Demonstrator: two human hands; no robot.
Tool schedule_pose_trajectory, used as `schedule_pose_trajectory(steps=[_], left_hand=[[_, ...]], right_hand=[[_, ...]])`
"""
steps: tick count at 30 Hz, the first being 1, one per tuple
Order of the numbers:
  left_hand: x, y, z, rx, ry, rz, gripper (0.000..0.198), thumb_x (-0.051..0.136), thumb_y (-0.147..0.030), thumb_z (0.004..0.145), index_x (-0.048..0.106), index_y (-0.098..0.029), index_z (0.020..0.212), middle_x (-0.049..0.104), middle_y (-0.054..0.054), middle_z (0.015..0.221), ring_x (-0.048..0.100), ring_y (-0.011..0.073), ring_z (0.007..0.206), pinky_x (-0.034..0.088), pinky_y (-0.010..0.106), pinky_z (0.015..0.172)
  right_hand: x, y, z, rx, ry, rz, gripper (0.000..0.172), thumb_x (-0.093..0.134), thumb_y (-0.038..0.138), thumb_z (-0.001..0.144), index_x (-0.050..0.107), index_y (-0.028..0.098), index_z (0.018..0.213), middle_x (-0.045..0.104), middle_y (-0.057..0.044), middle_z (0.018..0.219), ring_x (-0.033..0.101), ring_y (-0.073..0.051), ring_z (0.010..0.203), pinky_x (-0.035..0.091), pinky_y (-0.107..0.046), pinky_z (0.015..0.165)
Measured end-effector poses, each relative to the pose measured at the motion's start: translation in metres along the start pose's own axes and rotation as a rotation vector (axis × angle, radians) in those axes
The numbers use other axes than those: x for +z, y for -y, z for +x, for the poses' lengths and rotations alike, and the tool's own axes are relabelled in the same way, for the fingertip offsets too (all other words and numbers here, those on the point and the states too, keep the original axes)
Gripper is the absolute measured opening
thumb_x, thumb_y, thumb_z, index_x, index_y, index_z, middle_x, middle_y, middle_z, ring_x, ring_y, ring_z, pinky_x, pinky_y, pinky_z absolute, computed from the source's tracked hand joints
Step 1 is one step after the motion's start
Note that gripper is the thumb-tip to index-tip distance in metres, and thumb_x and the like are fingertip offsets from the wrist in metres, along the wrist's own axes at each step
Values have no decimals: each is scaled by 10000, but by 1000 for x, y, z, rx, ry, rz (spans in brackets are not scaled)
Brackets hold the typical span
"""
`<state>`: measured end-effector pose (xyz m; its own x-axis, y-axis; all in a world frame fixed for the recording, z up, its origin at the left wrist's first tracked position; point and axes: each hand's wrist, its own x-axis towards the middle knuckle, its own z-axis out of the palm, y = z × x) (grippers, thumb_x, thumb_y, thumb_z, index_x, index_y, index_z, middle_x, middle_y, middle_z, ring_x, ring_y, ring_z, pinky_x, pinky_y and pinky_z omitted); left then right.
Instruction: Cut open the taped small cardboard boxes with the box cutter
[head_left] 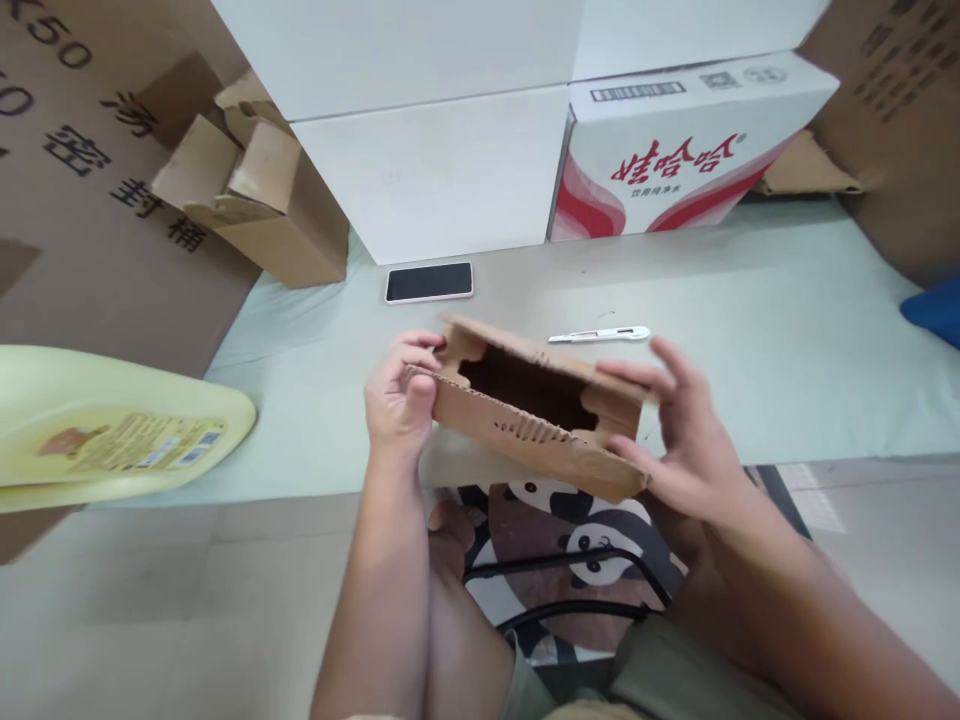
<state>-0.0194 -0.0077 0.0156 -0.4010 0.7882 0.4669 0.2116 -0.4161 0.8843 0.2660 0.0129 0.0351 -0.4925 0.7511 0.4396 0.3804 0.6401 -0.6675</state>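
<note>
Between my hands is a brown cardboard box (517,430), its open side facing up toward me and its inside dark. My left hand (405,390) grips its left end, thumb on the near edge. At the right end, my right hand (679,440) holds the box with the thumb on the near wall and fingers at the far side. The near edge shows torn, corrugated ridges. Just beyond the box, a white utility knife (600,335) lies on the pale green cloth. A phone (429,282) with a dark screen rests behind and to the left.
White cartons (450,170) stand along the back, one a white-and-red carton (675,160). An opened cardboard box (277,200) is at back left. A pale yellow jug (127,430) lies at left. Something blue (934,312) shows at the right edge. A panda-print mat (547,600) is below.
</note>
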Motion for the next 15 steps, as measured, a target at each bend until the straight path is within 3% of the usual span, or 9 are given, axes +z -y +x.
schedule_pose_trajectory(steps=[2, 4, 8, 10, 11, 15], left_hand=[[-1, 3, 1, 25, 5, 64, 408, 769, -581, 753, 713, -238, 967, 658, 100, 1191, 614, 257, 1169, 476, 400, 1016], [-4, 0, 3, -3, 61, 130, 341, 790, -467, 767, 733, -255, 1028, 628, 100, 1301, 576, 271, 1256, 459, 421, 1053], [-15, -5, 6, -135, 214, 201, 141, 697, -340, 840, 785, -232, 860, 717, 90, 1170, 656, 266, 1128, 488, 450, 1024], [-20, -2, 8, -191, 126, 151, 120, 704, -311, 810, 788, -228, 827, 741, 83, 1118, 669, 258, 1096, 493, 436, 1013], [-23, 1, 9, -224, 45, 109, 107, 720, -305, 781, 785, -225, 806, 745, 80, 1115, 667, 256, 1101, 490, 425, 1014], [-25, 8, 12, -402, -246, -45, 151, 769, -325, 655, 756, -199, 737, 762, 75, 996, 690, 229, 977, 531, 347, 882]], right_hand=[[-3, -1, 0, -108, 145, 137, 481, 538, 325, 945, 503, 296, 1424, 662, -92, 1324, 595, -306, 1266, 408, -557, 1140], [-5, -1, 0, -146, 213, 243, 315, 472, 357, 975, 657, 281, 1218, 717, -71, 1222, 636, -294, 1205, 386, -543, 1160], [-4, -2, -2, 127, 23, 284, 306, 455, 414, 993, 669, 270, 1158, 664, -92, 1292, 595, -285, 1258, 487, -468, 1064], [1, -8, -3, 273, -75, 277, 317, 460, 433, 996, 636, 276, 1207, 650, -94, 1300, 604, -271, 1237, 511, -452, 1032], [4, -11, -3, 322, -59, 295, 334, 446, 447, 1002, 622, 275, 1228, 658, -94, 1288, 621, -266, 1211, 517, -453, 1023], [17, -23, -6, 348, 260, 378, 466, 451, 510, 995, 552, 250, 1367, 622, -120, 1382, 605, -296, 1251, 509, -486, 1037]])
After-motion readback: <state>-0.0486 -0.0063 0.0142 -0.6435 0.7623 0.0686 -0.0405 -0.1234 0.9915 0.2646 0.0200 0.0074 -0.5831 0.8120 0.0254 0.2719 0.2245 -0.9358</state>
